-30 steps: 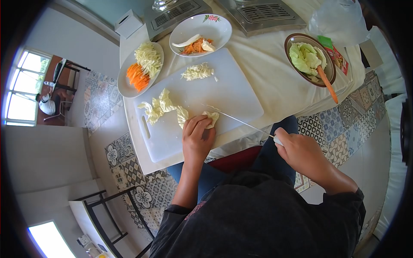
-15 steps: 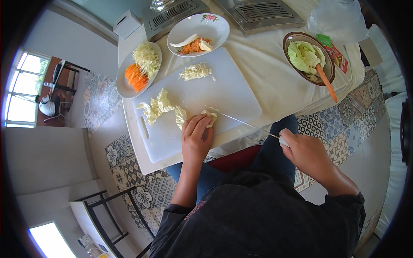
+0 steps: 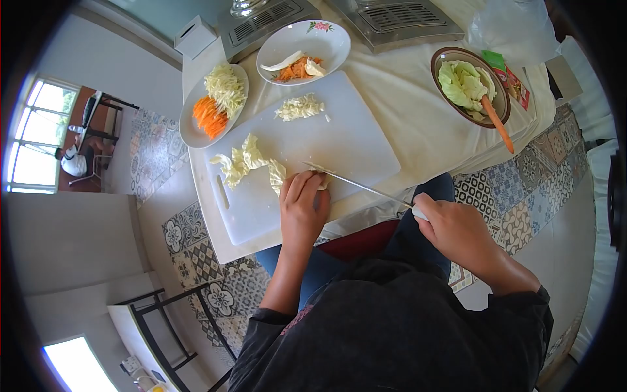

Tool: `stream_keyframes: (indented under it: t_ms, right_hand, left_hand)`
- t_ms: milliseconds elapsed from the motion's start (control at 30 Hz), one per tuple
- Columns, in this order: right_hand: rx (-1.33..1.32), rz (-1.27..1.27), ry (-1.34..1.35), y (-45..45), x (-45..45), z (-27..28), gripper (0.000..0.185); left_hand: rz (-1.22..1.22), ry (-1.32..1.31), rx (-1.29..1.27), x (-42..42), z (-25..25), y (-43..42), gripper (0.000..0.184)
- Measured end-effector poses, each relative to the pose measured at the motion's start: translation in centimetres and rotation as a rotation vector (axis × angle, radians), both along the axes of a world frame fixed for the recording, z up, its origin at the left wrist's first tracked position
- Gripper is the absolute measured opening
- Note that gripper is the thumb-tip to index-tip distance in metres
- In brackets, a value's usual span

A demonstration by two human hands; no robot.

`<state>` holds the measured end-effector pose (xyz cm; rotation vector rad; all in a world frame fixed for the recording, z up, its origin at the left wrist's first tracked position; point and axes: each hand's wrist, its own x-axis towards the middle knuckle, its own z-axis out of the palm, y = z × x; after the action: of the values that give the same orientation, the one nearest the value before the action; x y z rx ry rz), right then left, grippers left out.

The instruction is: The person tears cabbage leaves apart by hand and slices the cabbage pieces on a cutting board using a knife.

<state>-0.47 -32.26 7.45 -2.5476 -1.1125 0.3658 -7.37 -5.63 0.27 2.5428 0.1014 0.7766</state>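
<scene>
My right hand (image 3: 450,228) grips the pale handle of a kitchen knife (image 3: 366,186). Its blade reaches left over the white cutting board (image 3: 356,137), with the tip just beyond my left fingertips. My left hand (image 3: 304,206) presses down with bent fingers on a piece of cabbage (image 3: 322,182), mostly hidden under the fingers and blade. Loose cabbage leaves (image 3: 245,163) lie on the board left of that hand. Farther up the board sits a small heap of chopped cabbage (image 3: 300,108).
An oval plate (image 3: 189,134) at the left bears shredded carrot and cabbage. Behind the board is a flowered bowl (image 3: 333,42) with carrot shreds. A brown-rimmed bowl (image 3: 436,81) at right holds cabbage leaves and a carrot (image 3: 498,124). Metal stoves (image 3: 398,23) stand behind. A person (image 3: 75,160) sits far left.
My right hand and the knife have shifted left, bringing the blade over the cabbage piece. The left hand stays on it, now covering more of it.
</scene>
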Motion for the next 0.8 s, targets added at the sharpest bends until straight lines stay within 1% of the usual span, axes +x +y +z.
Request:
stream_keyframes:
  t_ms: [300,500,600,700,800]
  right_hand:
    - [-0.059,0.033,0.059,-0.5,0.0,0.5,0.020]
    - [-0.164,0.043,0.197,-1.0,0.1,2.2,0.020]
    - [-0.205,0.052,0.317,-0.9,0.1,2.6,0.022]
    - [-0.187,0.071,0.363,-0.4,0.6,2.5,0.023]
    - [-0.188,0.060,0.319,1.0,0.5,1.5,0.019]
  left_hand:
    - [0.042,-0.055,-0.012,0.1,-0.6,0.0,0.024]
    - [0.054,-0.048,-0.016,0.2,-0.6,-0.1,0.024]
    - [0.042,-0.046,-0.046,0.2,-0.4,-0.1,0.023]
    - [0.033,-0.060,-0.053,0.2,-0.6,0.0,0.024]
    - [0.024,-0.061,-0.044,0.1,-0.8,0.1,0.023]
